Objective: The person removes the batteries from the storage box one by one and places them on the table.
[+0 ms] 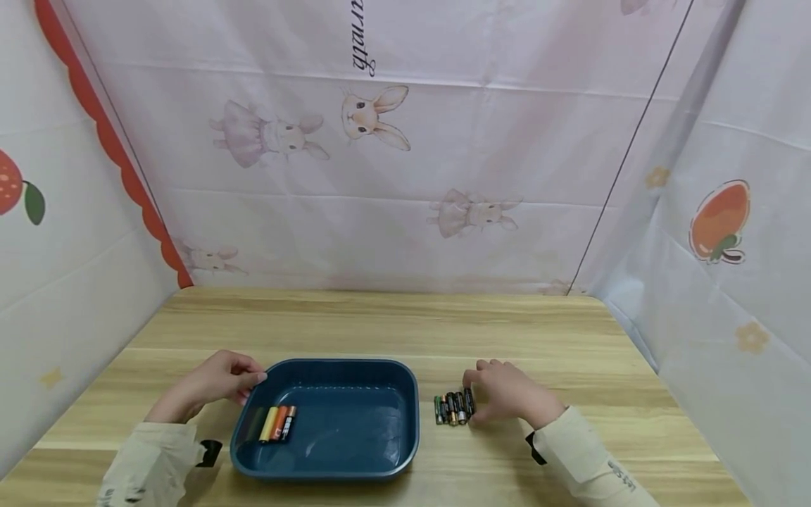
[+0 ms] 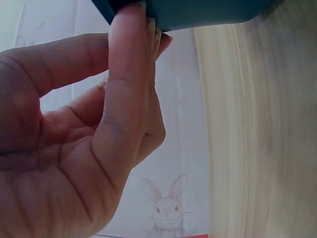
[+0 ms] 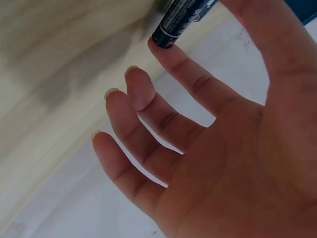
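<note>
A dark blue rectangular tray [image 1: 326, 473] sits on the table. At its upper left corner my left hand [image 1: 218, 379] pinches the rim between thumb and fingers; the left wrist view shows the fingertips against the tray's edge [image 2: 203, 14]. Inside the tray, near its left side, several batteries [image 1: 277, 424] in yellow, orange and black lie in a row. Right of the tray, several mostly dark batteries [image 1: 451, 408] lie side by side. My right hand [image 1: 512, 393] spans the rightmost black battery [image 1: 469, 402], index finger at its far end and thumb at its near end. In the right wrist view, the index fingertip touches this battery [image 3: 179, 21].
The wooden table [image 1: 538, 324] carries the tray and batteries. Behind it hangs a pale cloth [image 1: 393, 246] printed with rabbits. More printed cloth [image 1: 709, 296] closes off the right side, and another sheet [image 1: 70, 274] the left.
</note>
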Demonstrator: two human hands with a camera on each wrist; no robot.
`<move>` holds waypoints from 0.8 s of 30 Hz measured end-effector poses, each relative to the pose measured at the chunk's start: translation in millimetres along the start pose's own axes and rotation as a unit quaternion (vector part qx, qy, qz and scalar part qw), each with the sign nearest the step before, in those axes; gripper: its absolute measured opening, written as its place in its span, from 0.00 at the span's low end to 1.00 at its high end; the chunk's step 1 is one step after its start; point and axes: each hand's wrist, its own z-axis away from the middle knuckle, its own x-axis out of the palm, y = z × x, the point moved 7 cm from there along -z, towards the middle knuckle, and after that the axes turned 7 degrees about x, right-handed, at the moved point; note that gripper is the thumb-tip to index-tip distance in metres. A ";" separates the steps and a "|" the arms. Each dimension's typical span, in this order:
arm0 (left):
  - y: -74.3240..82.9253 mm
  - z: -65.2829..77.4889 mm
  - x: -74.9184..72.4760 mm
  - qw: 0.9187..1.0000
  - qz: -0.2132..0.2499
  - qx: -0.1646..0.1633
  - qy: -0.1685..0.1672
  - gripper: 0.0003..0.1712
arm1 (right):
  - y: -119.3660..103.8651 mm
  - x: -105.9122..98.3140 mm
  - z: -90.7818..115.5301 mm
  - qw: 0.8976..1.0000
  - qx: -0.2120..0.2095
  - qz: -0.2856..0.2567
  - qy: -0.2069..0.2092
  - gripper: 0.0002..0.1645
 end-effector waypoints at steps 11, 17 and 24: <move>0.0 -1.5 -0.1 1.000 -0.007 -0.004 0.001 0.09 | 2.3 5.4 -2.2 1.000 -0.002 0.005 -0.007 0.30; -0.9 -3.1 0.2 1.000 -0.008 -0.004 0.002 0.09 | 3.4 5.5 -2.4 1.000 0.001 -0.003 -0.013 0.31; -1.3 -3.9 1.1 1.000 -0.008 -0.009 0.005 0.09 | 3.7 4.7 -1.9 1.000 -0.001 -0.008 -0.015 0.32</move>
